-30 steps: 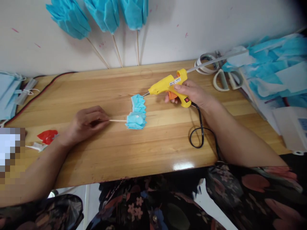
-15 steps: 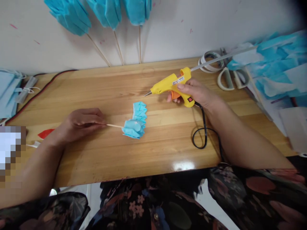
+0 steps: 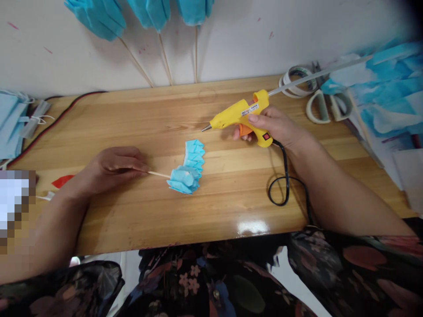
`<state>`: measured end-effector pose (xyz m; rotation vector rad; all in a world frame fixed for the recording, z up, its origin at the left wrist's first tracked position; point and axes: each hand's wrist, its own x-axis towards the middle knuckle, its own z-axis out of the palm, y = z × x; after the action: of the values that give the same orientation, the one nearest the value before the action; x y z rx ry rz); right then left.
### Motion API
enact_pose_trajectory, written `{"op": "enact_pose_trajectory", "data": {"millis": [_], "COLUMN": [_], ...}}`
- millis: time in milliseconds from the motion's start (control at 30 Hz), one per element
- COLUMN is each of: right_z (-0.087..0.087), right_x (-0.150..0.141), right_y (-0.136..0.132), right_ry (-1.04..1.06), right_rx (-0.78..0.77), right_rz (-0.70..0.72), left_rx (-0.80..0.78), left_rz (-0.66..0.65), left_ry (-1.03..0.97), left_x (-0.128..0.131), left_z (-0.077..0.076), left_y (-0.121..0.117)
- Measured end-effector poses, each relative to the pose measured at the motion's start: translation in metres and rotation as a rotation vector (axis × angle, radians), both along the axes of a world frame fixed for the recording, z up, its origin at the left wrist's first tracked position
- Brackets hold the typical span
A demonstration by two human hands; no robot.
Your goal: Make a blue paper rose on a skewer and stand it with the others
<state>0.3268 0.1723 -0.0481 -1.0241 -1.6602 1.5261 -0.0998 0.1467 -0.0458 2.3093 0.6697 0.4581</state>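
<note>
My left hand (image 3: 120,166) pinches the end of a thin wooden stick (image 3: 159,175). At the stick's other end is a light-blue pleated flower piece (image 3: 185,178), low over the table, with a pleated strip (image 3: 194,154) trailing from it away from me. My right hand (image 3: 277,125) is wrapped round a yellow hot glue gun (image 3: 239,114), fingers at its orange trigger (image 3: 245,129). A clear glue stick (image 3: 317,75) juts from the gun's back. The metal nozzle points left, above and apart from the blue strip.
Several blue flowers on sticks (image 3: 148,13) lean against the wall. Tape rolls (image 3: 299,81), scissors (image 3: 319,108) and blue-white sheets (image 3: 393,88) lie at the right. Blue face masks (image 3: 11,125), a red piece (image 3: 62,181) and a dark cable (image 3: 62,116) are at the left. The gun's black cord (image 3: 287,176) loops on the table (image 3: 214,211).
The whole view has shifted slightly. Both hands keep their holds on the stick and the glue gun, with hardly any movement between them.
</note>
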Motion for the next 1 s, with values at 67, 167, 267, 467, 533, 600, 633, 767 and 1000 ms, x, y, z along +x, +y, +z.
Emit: {"op": "enact_pose_trajectory", "data": {"millis": [67,167,267,467,533,600,633,767,1000], "right_z": [0.0003,0.0012,0.0017,0.0023,0.0026,0.0026,0.0025,0.0017,0.0005], "right_x": [0.0,-0.0006,-0.0014,-0.002,-0.0019,-0.0019,-0.0019,-0.0017,-0.0013], "right_y": [-0.0002,-0.0006,-0.0009,-0.0003,-0.0001,0.0001,0.0001,0.0002,0.0007], "right_ry": [-0.011,-0.027,-0.032,-0.032,-0.045,-0.054,-0.055,-0.045,-0.042], "right_rx": [-0.001,0.008,0.01,0.004,0.01,0.018,0.018,0.012,0.019], "right_rz": [0.005,0.01,0.011,0.018,0.016,0.014,0.014,0.015,0.018], "left_rx": [0.015,0.035,0.053,0.048,0.038,0.034,0.033,0.034,0.049], "left_rz": [-0.004,0.003,-0.011,-0.014,-0.007,-0.005,-0.004,-0.006,-0.02], "left_ry": [0.0,0.017,0.022,0.002,0.005,0.0,-0.005,0.009,0.001], "left_x": [0.0008,0.0022,0.0033,0.0034,0.0032,0.0031,0.0032,0.0037,0.0043], "left_z": [0.0005,0.0013,0.002,0.0018,0.0013,0.0011,0.0011,0.0019,0.0016], "left_y": [-0.0001,-0.0005,-0.0007,-0.0007,-0.0006,-0.0005,-0.0005,-0.0007,-0.0002]}}
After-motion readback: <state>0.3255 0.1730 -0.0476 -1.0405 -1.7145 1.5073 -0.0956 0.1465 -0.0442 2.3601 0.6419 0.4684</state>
